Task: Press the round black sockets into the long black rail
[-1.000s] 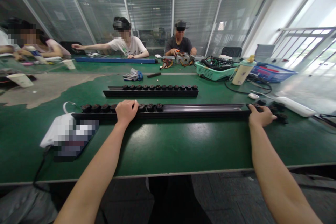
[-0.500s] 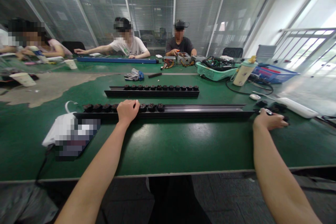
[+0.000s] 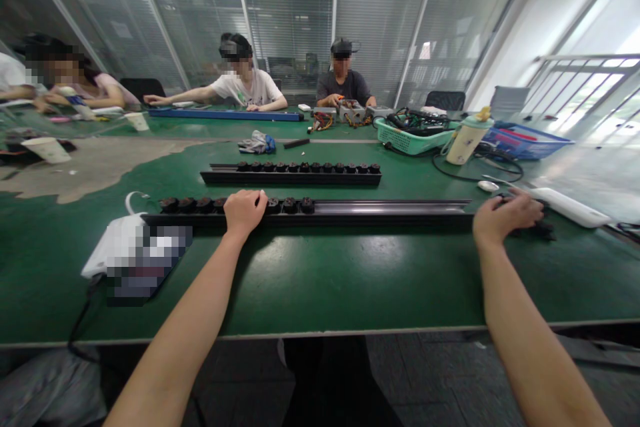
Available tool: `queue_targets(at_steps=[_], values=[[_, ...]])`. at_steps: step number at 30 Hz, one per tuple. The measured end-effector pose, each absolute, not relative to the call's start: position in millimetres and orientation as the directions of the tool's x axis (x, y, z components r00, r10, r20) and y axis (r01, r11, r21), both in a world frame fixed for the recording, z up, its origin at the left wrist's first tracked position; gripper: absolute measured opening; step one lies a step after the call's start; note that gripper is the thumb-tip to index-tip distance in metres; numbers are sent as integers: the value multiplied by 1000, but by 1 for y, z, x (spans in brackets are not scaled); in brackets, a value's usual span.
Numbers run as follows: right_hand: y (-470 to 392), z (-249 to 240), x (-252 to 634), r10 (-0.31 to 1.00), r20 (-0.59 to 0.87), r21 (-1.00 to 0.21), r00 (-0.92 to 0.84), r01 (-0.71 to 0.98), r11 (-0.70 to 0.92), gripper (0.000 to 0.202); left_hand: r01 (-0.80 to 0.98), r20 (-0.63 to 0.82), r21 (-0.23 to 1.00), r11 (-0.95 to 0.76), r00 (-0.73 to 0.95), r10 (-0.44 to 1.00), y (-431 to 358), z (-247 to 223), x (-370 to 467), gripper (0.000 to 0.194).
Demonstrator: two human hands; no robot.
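A long black metal rail (image 3: 380, 219) lies across the table in front of me. Round black socket modules (image 3: 204, 204) sit in a row along its left part, and its right part shows a bare, shiny channel. My left hand (image 3: 245, 210) is closed over the rail, its fingers wrapped down behind it among the modules. Past the rail's right end, my right hand (image 3: 507, 215) has curled fingers above loose black pieces (image 3: 543, 230). Its fingertips are partly hidden, so what they grip is unclear.
Behind lies a shorter black rail (image 3: 290, 177) with modules. A white power strip (image 3: 570, 207), bottle (image 3: 467, 139) and green basket (image 3: 400, 139) stand right. A white charger (image 3: 103, 250) and a phone-like object (image 3: 165, 263) lie left. Co-workers sit across the table.
My right hand has lifted slightly and turned over the loose black pieces, its fingers now pointing farther away from me. The left hand keeps its place on the rail.
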State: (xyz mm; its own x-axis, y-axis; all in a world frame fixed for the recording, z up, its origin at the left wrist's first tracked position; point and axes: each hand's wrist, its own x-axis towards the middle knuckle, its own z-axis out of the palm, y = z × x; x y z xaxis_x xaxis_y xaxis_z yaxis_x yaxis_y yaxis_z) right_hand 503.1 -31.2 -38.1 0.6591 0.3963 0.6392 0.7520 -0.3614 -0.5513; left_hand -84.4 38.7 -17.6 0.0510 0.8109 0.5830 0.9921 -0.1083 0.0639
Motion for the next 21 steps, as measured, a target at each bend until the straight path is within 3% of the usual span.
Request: queue_targets(at_steps=[3,6,8,10,12,17,21], values=[[-31,-33,457,543,690,-456,479,870,-188,40,992,587,71,-109,47,808,39,-17,-84,50],[-31,-16,391,656,744,-276,126,952,130,32,992,587,75,-105,41,809,38,-16,-83,49],[-27,-3,338,695,680,-150,-233,884,444,31,992,588,77,-100,36,808,37,-16,-83,49],[-19,6,284,657,590,-131,-469,747,651,33,992,589,74,-99,36,808,36,-15,-82,49],[-7,5,233,648,571,-216,-504,669,711,34,993,587,68,-97,39,808,36,-15,-82,50],[14,-27,155,758,550,-459,-350,632,624,38,993,588,52,-108,57,807,36,-16,-83,51],[12,-43,146,764,579,-516,-283,598,613,38,992,582,52,-112,61,811,36,-18,-84,53]])
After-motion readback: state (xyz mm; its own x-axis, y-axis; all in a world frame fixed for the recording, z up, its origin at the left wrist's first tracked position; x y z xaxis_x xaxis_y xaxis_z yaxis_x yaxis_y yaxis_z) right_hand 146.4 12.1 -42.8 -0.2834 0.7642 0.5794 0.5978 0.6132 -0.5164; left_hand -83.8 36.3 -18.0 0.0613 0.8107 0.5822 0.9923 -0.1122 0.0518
